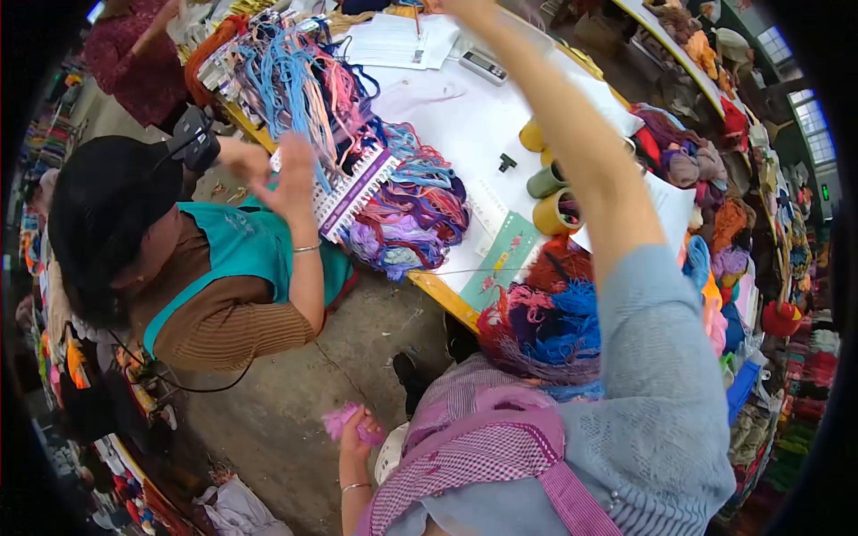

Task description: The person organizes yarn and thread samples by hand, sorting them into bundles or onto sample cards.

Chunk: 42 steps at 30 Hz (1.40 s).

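Down at the lower left, my left hand (359, 431) is closed around a small bunch of pink yarn (340, 420), held low above the floor. My right forearm (572, 116) stretches across the white-topped table (420, 107) to the top edge, where the hand is cut off. Below that arm, at the near table edge, lies a heap of red, blue and purple yarn (550, 313). Beside it are a green card (505, 259) and several yellow and green cones (545, 183). A small black clip-like piece (508, 163) sits mid-table.
At left a co-worker in a teal apron (241, 246) raises a hand (295, 174) beside a purple-edged spiral-bound strip (357, 192) and multicoloured yarn hanks (411, 214). Papers (398, 43) and a grey device (483, 64) lie at the far side. Yarn-filled shelves (715, 170) line the right.
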{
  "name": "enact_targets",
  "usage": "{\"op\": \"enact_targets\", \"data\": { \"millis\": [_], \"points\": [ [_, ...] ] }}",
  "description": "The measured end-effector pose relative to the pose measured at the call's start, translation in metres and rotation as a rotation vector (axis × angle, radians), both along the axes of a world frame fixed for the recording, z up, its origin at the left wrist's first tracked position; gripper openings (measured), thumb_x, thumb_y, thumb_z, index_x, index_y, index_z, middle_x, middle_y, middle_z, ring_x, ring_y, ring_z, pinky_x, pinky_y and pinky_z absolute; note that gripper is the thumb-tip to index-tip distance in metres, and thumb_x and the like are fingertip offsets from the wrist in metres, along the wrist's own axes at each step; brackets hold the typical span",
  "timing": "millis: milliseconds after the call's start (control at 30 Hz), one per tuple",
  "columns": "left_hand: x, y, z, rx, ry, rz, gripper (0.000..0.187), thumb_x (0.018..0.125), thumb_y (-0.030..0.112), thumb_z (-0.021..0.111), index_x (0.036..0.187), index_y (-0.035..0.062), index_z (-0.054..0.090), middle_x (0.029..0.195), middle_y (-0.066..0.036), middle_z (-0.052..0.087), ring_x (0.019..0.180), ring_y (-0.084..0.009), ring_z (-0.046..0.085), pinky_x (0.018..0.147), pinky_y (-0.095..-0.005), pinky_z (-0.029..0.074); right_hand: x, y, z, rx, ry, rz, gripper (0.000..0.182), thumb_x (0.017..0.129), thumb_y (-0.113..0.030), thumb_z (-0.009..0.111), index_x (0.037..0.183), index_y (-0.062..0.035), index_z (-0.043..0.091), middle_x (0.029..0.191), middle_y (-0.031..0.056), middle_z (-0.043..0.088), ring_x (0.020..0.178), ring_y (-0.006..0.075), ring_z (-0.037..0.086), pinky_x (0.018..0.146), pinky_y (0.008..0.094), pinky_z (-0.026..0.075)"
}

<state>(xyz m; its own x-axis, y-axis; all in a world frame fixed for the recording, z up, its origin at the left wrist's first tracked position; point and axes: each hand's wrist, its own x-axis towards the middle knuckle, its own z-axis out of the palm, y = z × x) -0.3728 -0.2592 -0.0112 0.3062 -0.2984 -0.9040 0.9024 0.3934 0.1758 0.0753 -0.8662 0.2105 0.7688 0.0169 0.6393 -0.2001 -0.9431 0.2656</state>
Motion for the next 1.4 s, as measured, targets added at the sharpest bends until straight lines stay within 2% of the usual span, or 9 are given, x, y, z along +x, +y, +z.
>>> {"op": "enact_targets", "data": {
  "millis": [100,300,433,600,667,933,1000,1133,1400],
  "points": [
    [0.001,-0.007,0.005,-0.043,-0.045,-0.018,0.023,0.093,0.028,0.054,0.08,0.0093,0.056,0.056,0.0,0.043,0.049,-0.0139,0.041,0.055,-0.0316,0.039,-0.007,0.063,-0.151,0.689,0.084,-0.009,0.02,0.081,-0.012,0.048,0.082,0.0032,0.061,0.091,0.0248,0.06,0.085,0.0399,0.061,0.071,0.0493,0.05],
    [-0.006,-0.016,0.016,-0.042,-0.098,-0.027,0.024,0.094,0.027,0.05,0.082,0.0075,0.055,0.06,-0.003,0.047,0.056,-0.0182,0.045,0.063,-0.036,0.042,-0.063,0.155,-0.297,0.606,0.653,0.018,0.019,0.071,-0.014,0.061,0.084,-0.0014,0.068,0.09,0.0189,0.064,0.084,0.0334,0.061,0.073,0.0454,0.048],
    [0.009,-0.046,0.042,-0.08,-0.131,-0.082,0.023,0.094,0.026,0.049,0.082,0.0068,0.055,0.062,-0.005,0.049,0.061,-0.0214,0.049,0.066,-0.038,0.042,-0.115,0.179,-0.26,0.347,0.61,0.021,0.017,0.073,-0.012,0.06,0.085,-0.0022,0.068,0.09,0.0168,0.065,0.09,0.0323,0.058,0.077,0.0457,0.046],
    [0.033,-0.101,0.077,-0.355,-0.209,-0.028,0.036,0.095,0.029,0.05,0.113,-0.0015,0.053,0.105,-0.015,0.061,0.101,-0.0277,0.059,0.093,-0.0419,0.046,-0.242,0.193,-0.132,0.985,0.33,0.165,0.022,0.086,-0.021,0.058,0.077,-0.0025,0.065,0.077,0.0129,0.065,0.078,0.0264,0.063,0.066,0.0364,0.049],
    [0.055,-0.133,0.107,-0.61,-0.295,-0.029,0.07,0.094,0.051,0.04,0.138,-0.002,0.031,0.143,-0.016,0.036,0.132,-0.0294,0.037,0.109,-0.049,0.029,-0.31,0.212,-0.09,1.371,0.414,0.174,0.027,0.091,-0.024,0.054,0.08,-0.0003,0.062,0.073,0.0094,0.063,0.069,0.0173,0.062,0.064,0.0283,0.047],
    [0.084,-0.184,0.193,-0.739,-0.587,-0.17,0.103,0.083,0.077,0.022,0.145,-0.0046,0.012,0.15,-0.015,0.023,0.139,-0.0241,0.023,0.113,-0.0374,0.019,-0.437,0.279,-0.025,1.835,0.433,0.351,0.017,0.089,-0.016,0.062,0.096,-0.0007,0.063,0.085,-0.0036,0.058,0.076,0.0056,0.051,0.07,0.0217,0.041],
    [0.081,-0.183,0.203,-0.817,-0.679,-0.244,0.098,0.086,0.074,0.02,0.144,-0.005,0.011,0.152,-0.016,0.017,0.14,-0.0261,0.018,0.113,-0.0401,0.018,-0.445,0.283,-0.014,1.977,0.339,0.333,0.018,0.088,-0.016,0.064,0.096,0.0,0.064,0.081,-0.0033,0.057,0.074,0.0048,0.051,0.068,0.0208,0.041],
    [0.079,-0.179,0.218,-0.301,-0.898,-0.435,0.032,0.091,0.012,0.053,0.116,-0.0086,0.056,0.118,-0.02,0.059,0.109,-0.0255,0.058,0.096,-0.0344,0.044,-0.464,0.284,0.003,2.131,0.242,0.286,0.016,0.089,-0.012,0.062,0.095,0.002,0.065,0.086,0.0016,0.064,0.082,0.0068,0.057,0.077,0.0208,0.044],
    [0.076,-0.176,0.225,-0.429,-0.776,-0.331,0.039,0.088,0.012,0.047,0.119,-0.0121,0.053,0.119,-0.02,0.059,0.104,-0.0246,0.06,0.093,-0.0339,0.046,-0.465,0.292,0.013,2.179,0.23,0.339,0.013,0.088,-0.01,0.062,0.092,0.0025,0.064,0.091,0.002,0.064,0.084,0.0061,0.057,0.077,0.0202,0.044]
  ]
}}
